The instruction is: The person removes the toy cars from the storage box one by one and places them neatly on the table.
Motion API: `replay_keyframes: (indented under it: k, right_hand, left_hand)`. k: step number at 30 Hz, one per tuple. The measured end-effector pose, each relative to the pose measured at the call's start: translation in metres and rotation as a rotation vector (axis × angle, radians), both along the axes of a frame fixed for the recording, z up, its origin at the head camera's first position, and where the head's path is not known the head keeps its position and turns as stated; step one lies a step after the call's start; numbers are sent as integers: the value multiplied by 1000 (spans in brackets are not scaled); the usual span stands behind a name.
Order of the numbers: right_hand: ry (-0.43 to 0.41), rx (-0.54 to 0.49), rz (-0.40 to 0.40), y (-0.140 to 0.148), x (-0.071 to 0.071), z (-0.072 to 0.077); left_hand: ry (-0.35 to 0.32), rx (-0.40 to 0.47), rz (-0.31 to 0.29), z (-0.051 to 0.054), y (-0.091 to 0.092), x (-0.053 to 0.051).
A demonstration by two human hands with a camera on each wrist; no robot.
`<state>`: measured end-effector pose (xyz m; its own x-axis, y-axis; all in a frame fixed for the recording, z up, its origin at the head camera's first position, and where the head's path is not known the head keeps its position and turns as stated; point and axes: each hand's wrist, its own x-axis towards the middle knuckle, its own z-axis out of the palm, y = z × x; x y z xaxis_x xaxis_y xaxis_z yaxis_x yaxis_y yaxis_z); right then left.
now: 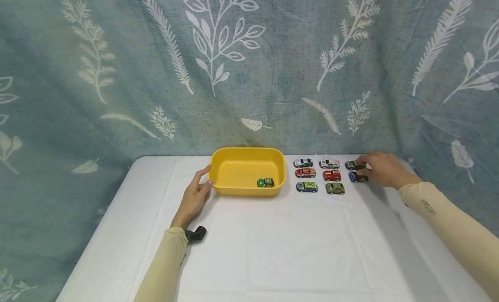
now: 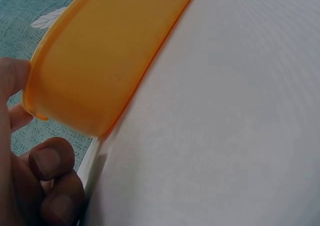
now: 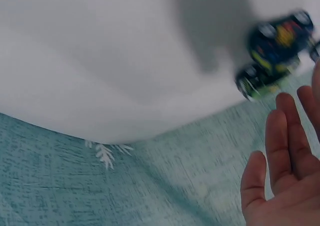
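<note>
A yellow plastic tray [image 1: 248, 192] stands at the back of the table, with one green toy car [image 1: 266, 183] inside it. My left hand [image 1: 195, 198] holds the tray's left rim with thumb and index finger; the left wrist view shows the other fingers bent below the rim. On the right, my right hand [image 1: 383, 168] reaches over a dark green toy car [image 1: 352, 165] and a blue toy car [image 1: 358, 177]. Its fingers look extended in the right wrist view, close to the blue car, and neither car looks lifted. Whether the fingertips touch them is unclear.
Several more toy cars stand in rows between tray and right hand, among them a white one [image 1: 329, 163], a red one [image 1: 332, 175] and an olive one [image 1: 335, 188]. A leaf-patterned curtain [image 1: 249, 76] hangs right behind the white-covered table [image 1: 273, 250].
</note>
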<state>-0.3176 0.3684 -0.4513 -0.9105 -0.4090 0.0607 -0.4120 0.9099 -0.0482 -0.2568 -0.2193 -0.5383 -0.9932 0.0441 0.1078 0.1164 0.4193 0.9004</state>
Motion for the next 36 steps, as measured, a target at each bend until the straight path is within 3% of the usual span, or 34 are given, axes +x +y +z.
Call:
replay_keyframes:
  k: [7,11,19,28,36]
  right_hand:
    - [-7,-208,-47,-32,-5,22]
    - [-9,-381,-30,-73,-7,20]
    - [-173,-582,-46,-164,-13,6]
    - [-267,-503,35,-224,-18,-4]
    - [-213,-310,248,-243,-24,1]
  left_hand:
    - [-12,-7,3,2,1,1]
    - [5,-6,5,2,0,0]
    - [-3,-3,4,2,0,1]
    - [0,9,5,-1,0,-2]
    - [13,10,3,-1,0,-2]
